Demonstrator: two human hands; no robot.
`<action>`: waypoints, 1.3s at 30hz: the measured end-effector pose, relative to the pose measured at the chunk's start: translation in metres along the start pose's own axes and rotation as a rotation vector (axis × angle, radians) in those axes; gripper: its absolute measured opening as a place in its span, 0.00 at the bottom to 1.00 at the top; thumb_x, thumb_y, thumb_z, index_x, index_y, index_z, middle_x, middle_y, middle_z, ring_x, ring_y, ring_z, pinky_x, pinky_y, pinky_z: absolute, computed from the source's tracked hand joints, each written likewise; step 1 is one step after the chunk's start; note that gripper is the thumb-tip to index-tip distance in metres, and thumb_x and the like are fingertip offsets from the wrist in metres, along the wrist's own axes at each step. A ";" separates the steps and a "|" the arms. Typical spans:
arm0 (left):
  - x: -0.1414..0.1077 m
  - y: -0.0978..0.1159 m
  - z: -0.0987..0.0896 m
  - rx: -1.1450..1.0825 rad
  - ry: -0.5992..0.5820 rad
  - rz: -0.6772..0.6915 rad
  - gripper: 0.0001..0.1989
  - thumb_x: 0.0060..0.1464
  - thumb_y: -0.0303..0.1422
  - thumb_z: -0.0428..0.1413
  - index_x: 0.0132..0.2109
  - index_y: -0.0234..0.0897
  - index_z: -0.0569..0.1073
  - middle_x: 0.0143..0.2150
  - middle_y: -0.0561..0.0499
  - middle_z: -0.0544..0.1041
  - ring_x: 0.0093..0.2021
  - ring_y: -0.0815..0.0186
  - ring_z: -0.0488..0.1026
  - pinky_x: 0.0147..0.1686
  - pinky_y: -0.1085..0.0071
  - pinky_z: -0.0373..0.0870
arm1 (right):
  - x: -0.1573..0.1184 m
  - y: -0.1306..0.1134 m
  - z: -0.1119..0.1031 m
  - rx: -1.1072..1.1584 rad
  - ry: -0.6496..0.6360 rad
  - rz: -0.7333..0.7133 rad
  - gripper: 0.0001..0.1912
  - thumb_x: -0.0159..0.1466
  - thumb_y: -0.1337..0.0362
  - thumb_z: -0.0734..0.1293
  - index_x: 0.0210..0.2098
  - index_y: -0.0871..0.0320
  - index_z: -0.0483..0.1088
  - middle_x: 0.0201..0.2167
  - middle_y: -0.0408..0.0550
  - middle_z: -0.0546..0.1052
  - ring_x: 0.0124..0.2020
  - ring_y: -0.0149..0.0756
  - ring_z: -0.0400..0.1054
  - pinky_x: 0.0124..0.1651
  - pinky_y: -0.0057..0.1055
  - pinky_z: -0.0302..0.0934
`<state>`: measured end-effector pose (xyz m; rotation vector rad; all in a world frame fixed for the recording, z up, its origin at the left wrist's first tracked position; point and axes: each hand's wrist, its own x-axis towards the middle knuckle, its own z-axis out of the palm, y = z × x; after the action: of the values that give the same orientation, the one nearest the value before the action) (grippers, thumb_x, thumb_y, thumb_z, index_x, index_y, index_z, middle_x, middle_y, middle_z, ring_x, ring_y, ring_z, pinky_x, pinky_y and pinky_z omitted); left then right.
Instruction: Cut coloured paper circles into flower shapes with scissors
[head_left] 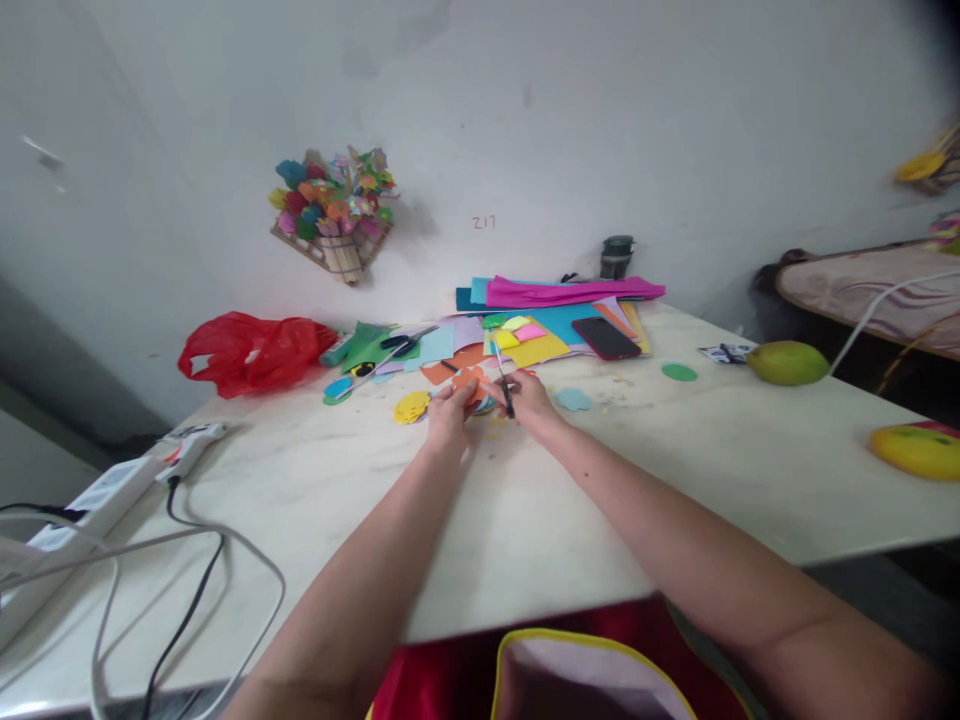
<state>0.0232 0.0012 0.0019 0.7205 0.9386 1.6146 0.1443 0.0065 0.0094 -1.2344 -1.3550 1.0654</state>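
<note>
1. From the head camera, our only view, we look down along two bare forearms to a pale marbled table against a grey-white wall.
2. Our left hand pinches an orange paper piece between thumb and fingers, just above the far middle of the tabletop. Its edge looks partly scalloped, though blur hides the detail.
3. Our right hand, just beside it, has its fingers closed around the dark handles of a pair of scissors; the blades point away from us. We cannot tell whether they are biting into paper.
4. What seems done: a small pile of yellow scalloped pieces lies to the left of our left hand, and a light blue scalloped piece lies to the right of our right hand. Farther right is a green oval piece; at far left, a blue disc overlaps a green one.
5. What seems in hand: the orange piece, which we judge partly shaped. Small scraps on the tabletop near our hands suggest cutting is under way.
6. What seems left: plenty of paper remains uncut behind our hands, including a yellow sheet and folded magenta material. How many more pieces are needed, we cannot tell.
</note>
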 end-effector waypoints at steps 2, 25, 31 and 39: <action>0.003 0.002 -0.004 0.038 -0.079 -0.003 0.13 0.32 0.31 0.67 0.26 0.35 0.71 0.25 0.52 0.75 0.27 0.69 0.72 0.34 0.71 0.69 | 0.001 -0.006 -0.008 0.077 0.016 0.013 0.19 0.45 0.56 0.72 0.30 0.58 0.64 0.20 0.40 0.68 0.18 0.27 0.63 0.15 0.21 0.49; 0.002 0.006 -0.012 0.235 -0.319 -0.126 0.09 0.32 0.29 0.66 0.25 0.31 0.76 0.25 0.48 0.77 0.26 0.66 0.72 0.32 0.70 0.66 | 0.004 -0.006 -0.017 0.288 -0.118 -0.084 0.19 0.40 0.67 0.69 0.33 0.59 0.64 0.16 0.34 0.66 0.17 0.24 0.60 0.22 0.24 0.55; 0.001 0.004 -0.008 0.155 -0.264 -0.096 0.08 0.32 0.29 0.65 0.25 0.31 0.75 0.25 0.48 0.76 0.26 0.66 0.72 0.34 0.69 0.67 | 0.004 -0.001 -0.006 0.351 -0.010 -0.073 0.19 0.40 0.66 0.70 0.32 0.59 0.65 0.17 0.33 0.65 0.18 0.24 0.61 0.23 0.24 0.56; -0.001 0.005 -0.007 0.141 -0.244 -0.019 0.10 0.31 0.30 0.66 0.23 0.32 0.73 0.23 0.49 0.75 0.24 0.68 0.71 0.30 0.70 0.68 | 0.002 -0.002 -0.002 0.350 0.018 -0.073 0.19 0.41 0.66 0.70 0.32 0.59 0.64 0.15 0.34 0.66 0.17 0.25 0.62 0.22 0.23 0.56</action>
<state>0.0146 -0.0016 0.0029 0.9793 0.8830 1.4160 0.1460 0.0081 0.0120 -0.9273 -1.1325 1.1779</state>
